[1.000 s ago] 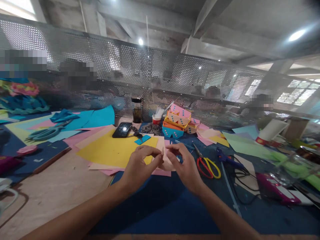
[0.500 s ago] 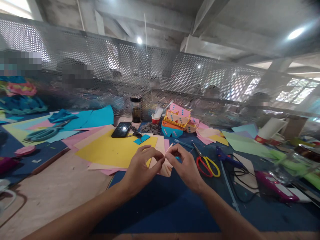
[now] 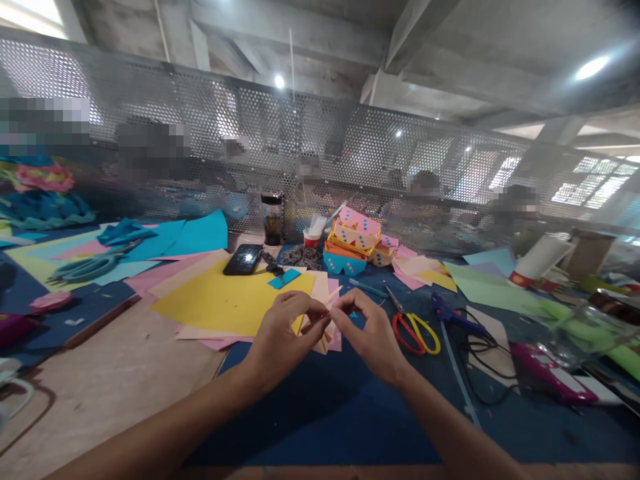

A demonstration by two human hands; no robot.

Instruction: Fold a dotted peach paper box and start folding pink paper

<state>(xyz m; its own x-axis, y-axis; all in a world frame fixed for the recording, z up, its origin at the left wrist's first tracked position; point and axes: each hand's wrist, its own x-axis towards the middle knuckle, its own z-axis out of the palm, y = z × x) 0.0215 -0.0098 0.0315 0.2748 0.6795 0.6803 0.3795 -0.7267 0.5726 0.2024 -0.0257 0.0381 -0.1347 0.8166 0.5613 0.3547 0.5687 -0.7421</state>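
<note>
My left hand [image 3: 287, 330] and my right hand [image 3: 369, 330] meet over the middle of the work surface, thumbs and forefingers pinched together. Between the fingertips is a thin pale paper strip [image 3: 337, 293], its free end poking up behind them; the rest of it is hidden by the fingers. Below and behind the left hand lies a yellow paper sheet [image 3: 215, 303] on top of peach and pink sheets. To the right of my right hand are scissors [image 3: 414, 330] with one red and one yellow handle.
Behind the hands stand folded paper pieces with dots [image 3: 353, 240], a red-and-white cup [image 3: 313, 238], a phone [image 3: 243, 259] and a dark-lidded jar [image 3: 272, 220]. A blue glue gun [image 3: 457, 315] with a looping cord lies right. Large scissors [image 3: 90, 267] rest left. A perforated metal screen [image 3: 340, 133] closes the back.
The pale strip's free end has swung lower and a little left between my fingertips. Both hands have shifted only slightly.
</note>
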